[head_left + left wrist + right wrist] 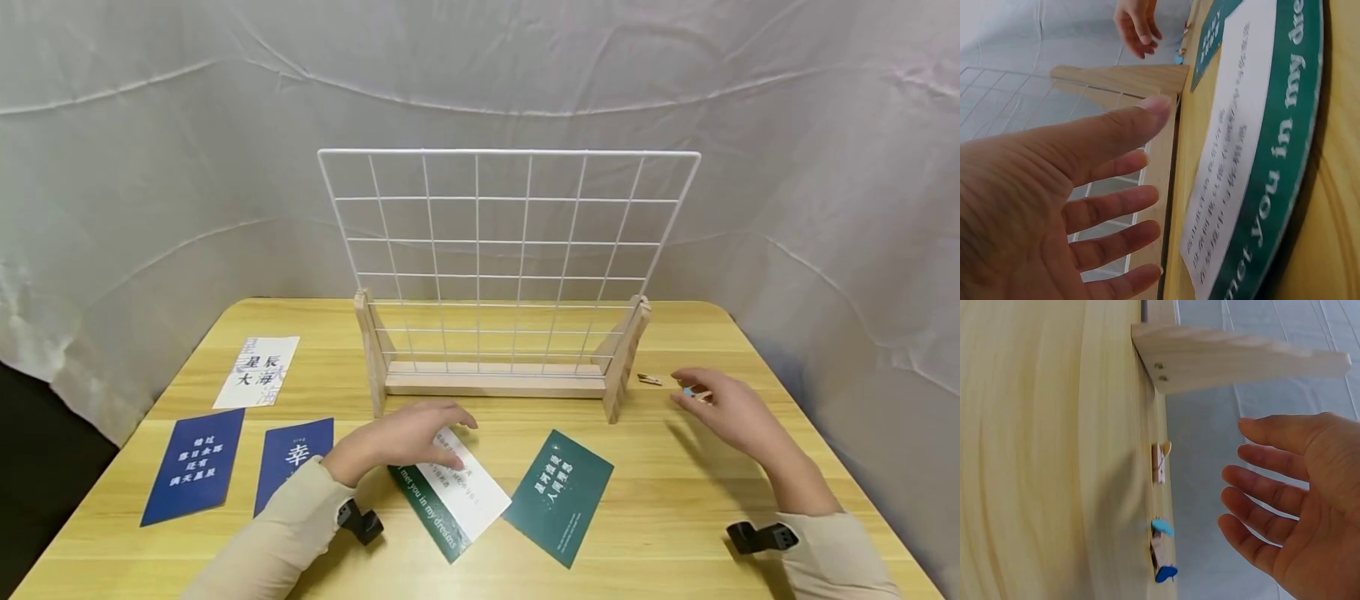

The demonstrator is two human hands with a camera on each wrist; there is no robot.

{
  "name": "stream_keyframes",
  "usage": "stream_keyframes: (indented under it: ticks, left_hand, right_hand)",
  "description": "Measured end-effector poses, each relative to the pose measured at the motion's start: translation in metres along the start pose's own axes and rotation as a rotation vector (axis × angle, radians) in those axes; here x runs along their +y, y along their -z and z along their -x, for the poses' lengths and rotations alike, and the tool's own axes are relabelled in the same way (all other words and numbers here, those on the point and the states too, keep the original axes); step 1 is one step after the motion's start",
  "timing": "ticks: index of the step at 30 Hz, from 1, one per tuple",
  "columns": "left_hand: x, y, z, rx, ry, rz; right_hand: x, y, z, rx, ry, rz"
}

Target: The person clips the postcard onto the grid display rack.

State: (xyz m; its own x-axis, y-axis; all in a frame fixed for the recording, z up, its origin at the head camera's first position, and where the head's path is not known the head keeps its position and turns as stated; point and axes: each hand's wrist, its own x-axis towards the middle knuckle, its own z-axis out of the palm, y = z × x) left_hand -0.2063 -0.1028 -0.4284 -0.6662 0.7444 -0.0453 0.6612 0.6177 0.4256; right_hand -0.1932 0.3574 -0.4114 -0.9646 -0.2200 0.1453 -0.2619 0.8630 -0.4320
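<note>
My left hand (411, 437) hovers over a white-and-green card (468, 492), its thumb and fingers spread apart with nothing between them in the left wrist view. To the right of that card lies a dark green card (562, 496) with white lettering. My right hand (723, 408) is above the table's right side, fingers relaxed and holding nothing. Beneath and beside it are small wooden clothespins: one (1159, 464) with a pale yellow top, and others bearing a light blue heart (1162, 527) and a dark blue heart (1165, 573).
A white wire grid (502, 242) leans back in a wooden stand (495, 385) at the table's middle. On the left lie a white card (257, 372), a blue card (195, 467) and another blue card (292, 458) partly covered by my left forearm. Pale curtains surround the table.
</note>
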Motion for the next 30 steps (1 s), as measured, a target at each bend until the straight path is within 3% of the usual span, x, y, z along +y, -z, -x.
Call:
stream_keyframes:
  ticks: [11, 17, 30]
  left_hand:
    - [-0.015, 0.003, 0.005, -0.064, -0.046, -0.027]
    - [-0.021, 0.001, 0.006, -0.057, -0.051, -0.031]
    - [-0.025, -0.006, 0.006, -0.047, 0.013, -0.051]
  right_hand:
    - [0.019, 0.002, -0.001, -0.023, -0.028, 0.012]
    - [0.028, 0.001, 0.002, -0.037, -0.051, 0.015]
    - [0.046, -0.005, 0.007, -0.052, -0.072, -0.003]
